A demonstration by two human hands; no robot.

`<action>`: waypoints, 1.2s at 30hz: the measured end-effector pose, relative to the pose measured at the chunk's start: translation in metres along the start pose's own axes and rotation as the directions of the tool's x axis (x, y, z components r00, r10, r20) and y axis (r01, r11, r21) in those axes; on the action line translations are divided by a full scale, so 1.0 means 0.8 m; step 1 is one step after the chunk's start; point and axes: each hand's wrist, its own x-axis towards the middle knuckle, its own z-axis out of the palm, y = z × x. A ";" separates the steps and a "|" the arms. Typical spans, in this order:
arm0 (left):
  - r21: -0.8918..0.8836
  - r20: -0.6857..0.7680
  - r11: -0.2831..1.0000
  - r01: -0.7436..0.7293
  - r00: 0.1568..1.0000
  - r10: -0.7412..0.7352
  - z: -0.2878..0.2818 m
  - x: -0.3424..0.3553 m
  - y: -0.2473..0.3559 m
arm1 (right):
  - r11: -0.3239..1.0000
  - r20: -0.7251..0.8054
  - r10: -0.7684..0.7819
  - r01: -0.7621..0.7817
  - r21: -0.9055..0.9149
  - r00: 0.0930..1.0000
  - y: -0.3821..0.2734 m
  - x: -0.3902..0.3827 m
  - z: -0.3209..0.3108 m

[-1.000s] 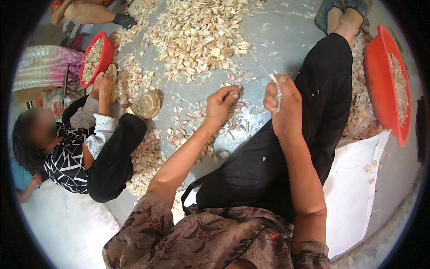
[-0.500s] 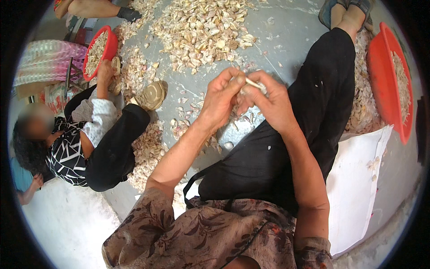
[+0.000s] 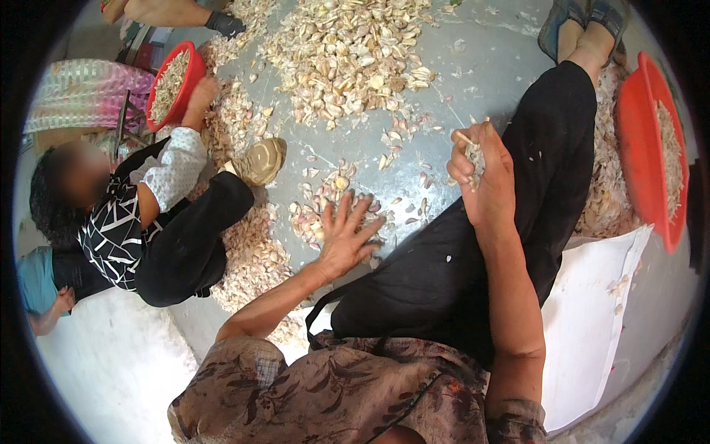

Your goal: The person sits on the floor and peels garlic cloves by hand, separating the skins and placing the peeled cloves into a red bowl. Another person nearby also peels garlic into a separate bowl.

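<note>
While the left hand (image 3: 346, 238) hangs spread wide over the dusty grey concrete floor (image 3: 473, 81), pale garlic cloves (image 3: 347, 44) lie everywhere; the right hand (image 3: 484, 177) grips a thin stick-like tool (image 3: 464, 138).

Floor (image 3: 481, 66): showing grey. Garlic pile (image 3: 347, 44): showing cream and tan. Two basins (image 3: 642, 148), (image 3: 188, 74): showing red-orange. Trousers (image 3: 547, 170): showing black. Blouse (image 3: 333, 392): showing brown floral print. Co-worker's top (image 3: 111, 229): showing black with white lines. Sack (image 3: 584, 325): showing white.
</note>
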 end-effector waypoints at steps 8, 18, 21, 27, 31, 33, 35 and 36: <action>-0.398 -0.373 0.907 0.140 0.878 -0.300 -0.038 0.172 -0.007 | 0.999 0.003 0.035 -0.035 -0.009 0.999 -0.001 0.005 0.004; -0.357 -0.434 0.934 -0.014 0.888 -0.152 -0.031 0.232 -0.007 | 1.000 -0.041 0.024 -0.023 0.011 0.999 0.000 0.006 0.008; -0.170 -0.414 0.985 0.037 0.904 -0.106 -0.020 0.263 -0.020 | 0.998 -0.029 -0.015 0.016 0.053 0.999 0.003 0.009 0.001; -0.266 -0.268 0.964 -0.023 0.962 -0.051 -0.013 0.193 -0.013 | 0.999 -0.069 -0.022 0.025 0.047 0.997 0.001 0.011 -0.003; -0.289 -0.330 0.957 -0.032 0.941 -0.068 -0.034 0.204 -0.005 | 0.997 -0.072 0.027 -0.022 0.071 0.997 -0.002 0.006 0.001; -0.280 -0.421 0.960 -0.026 0.902 -0.099 -0.046 0.246 -0.008 | 0.997 -0.040 0.057 -0.055 0.053 0.998 -0.002 0.006 0.003; -0.237 -0.424 0.971 0.020 0.897 -0.122 -0.053 0.296 -0.006 | 0.998 0.003 0.066 -0.066 0.018 0.998 0.000 0.008 0.001; -0.212 -0.427 0.976 0.045 0.894 -0.134 -0.056 0.314 -0.006 | 0.998 -0.016 0.055 -0.056 -0.004 0.998 -0.002 0.009 0.005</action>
